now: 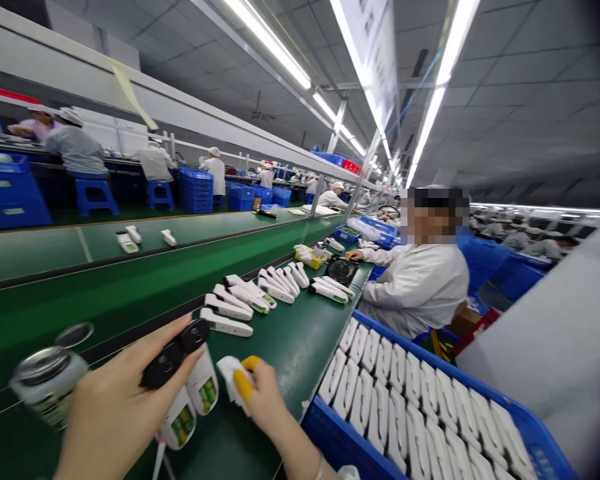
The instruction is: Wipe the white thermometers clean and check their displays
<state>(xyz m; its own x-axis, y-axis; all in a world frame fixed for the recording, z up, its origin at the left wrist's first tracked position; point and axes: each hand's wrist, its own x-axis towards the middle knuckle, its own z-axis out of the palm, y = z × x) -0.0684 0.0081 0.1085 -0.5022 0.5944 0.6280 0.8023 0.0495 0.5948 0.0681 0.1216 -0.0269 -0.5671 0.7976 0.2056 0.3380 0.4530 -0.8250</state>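
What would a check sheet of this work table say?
Surface: green bench beside a green conveyor.
Job's things: left hand holds a black part; right hand holds a white cloth.
Clutter: white devices in rows; metal can; blue crate of white parts.
Grips: both hands closed on their items; yellow finger cot on the right.
Cables: nothing seen.
Surroundings: a seated co-worker in white, blue stools.

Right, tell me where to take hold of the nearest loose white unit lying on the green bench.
Grip the white unit across its long narrow body, near the middle, probably coming from above with the right hand. It lies flat and apart from the row behind it, so both long sides look free for fingers.
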